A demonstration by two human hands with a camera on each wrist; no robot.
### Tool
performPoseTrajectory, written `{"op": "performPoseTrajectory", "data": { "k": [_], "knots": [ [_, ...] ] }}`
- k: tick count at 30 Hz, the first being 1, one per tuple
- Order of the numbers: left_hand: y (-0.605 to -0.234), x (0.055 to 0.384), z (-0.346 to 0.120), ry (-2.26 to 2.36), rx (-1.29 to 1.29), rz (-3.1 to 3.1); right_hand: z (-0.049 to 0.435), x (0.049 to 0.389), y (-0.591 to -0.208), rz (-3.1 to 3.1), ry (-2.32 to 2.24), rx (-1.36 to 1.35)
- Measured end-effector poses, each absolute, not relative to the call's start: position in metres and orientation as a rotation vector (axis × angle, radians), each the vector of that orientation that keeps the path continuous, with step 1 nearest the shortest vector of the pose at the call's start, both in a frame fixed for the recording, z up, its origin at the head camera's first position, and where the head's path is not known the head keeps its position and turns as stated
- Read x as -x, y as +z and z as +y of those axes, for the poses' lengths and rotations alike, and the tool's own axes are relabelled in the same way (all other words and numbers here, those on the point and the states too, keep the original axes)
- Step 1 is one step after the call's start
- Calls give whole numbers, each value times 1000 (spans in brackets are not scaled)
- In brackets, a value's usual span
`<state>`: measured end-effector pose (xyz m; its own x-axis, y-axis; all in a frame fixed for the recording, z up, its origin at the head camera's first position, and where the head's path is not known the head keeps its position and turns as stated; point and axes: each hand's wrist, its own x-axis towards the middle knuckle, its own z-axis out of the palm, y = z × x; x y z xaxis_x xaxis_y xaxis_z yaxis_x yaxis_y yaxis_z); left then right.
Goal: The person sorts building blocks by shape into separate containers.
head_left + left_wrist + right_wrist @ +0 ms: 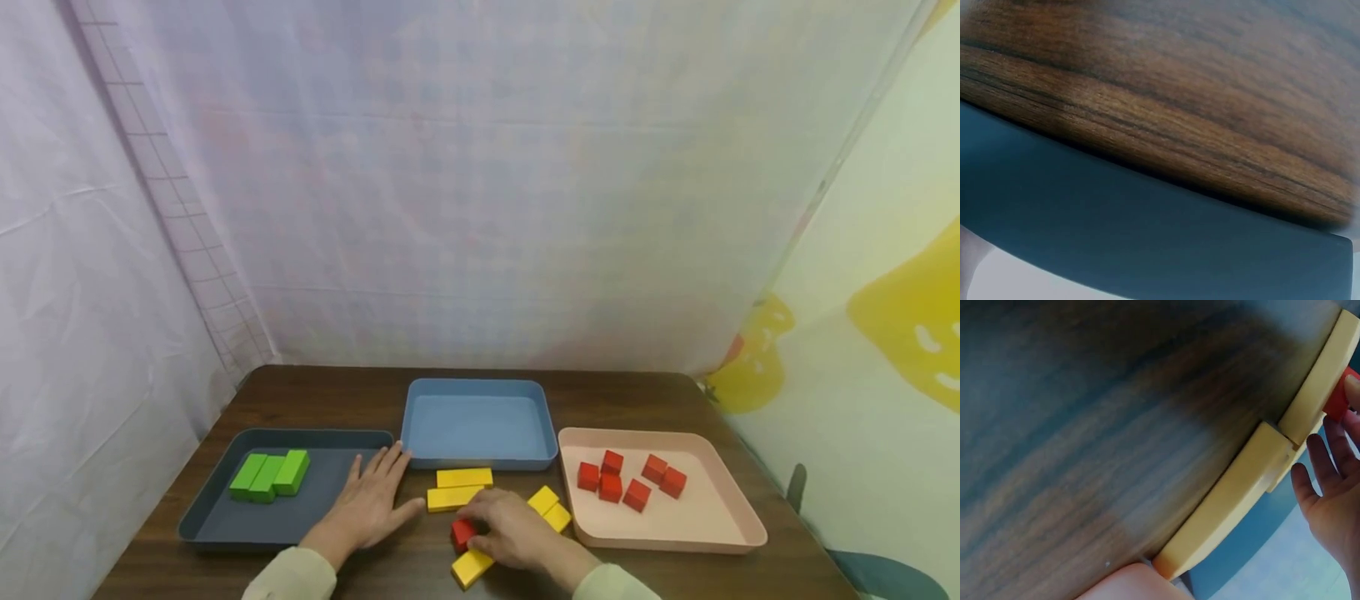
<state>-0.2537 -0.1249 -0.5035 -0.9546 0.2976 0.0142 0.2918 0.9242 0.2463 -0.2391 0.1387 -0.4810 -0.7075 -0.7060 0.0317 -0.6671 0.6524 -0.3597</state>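
- Pinching a red cube (462, 535) between thumb and fingers of the right hand (517, 529), toward the tabletop's (322, 396) front edge
- Stretching the left hand (371, 502), straight-fingered with thumb spread, across the dark tray's (247, 523) right rim
- Around the cube, yellow blocks (446, 501)
- Toward the back edge, a blue tray (480, 421)
- Near the right edge, a pink tray (697, 521) with six red cubes

Two pale, greenish-cream sleeves (292, 575) – both plain in look – stop short of the bare hands (369, 502).
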Motion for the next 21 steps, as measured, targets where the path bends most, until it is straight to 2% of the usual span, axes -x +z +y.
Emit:
{"op": "performPoseTrajectory", "data": {
  "k": [10,21],
  "knots": [
    [-502,254,-125,374,-466,3057,135,238,-485,2791,-577,1105],
    [-503,252,-126,400,-490,3071,147,232,-483,2857,-862,1010]
  ]
}}
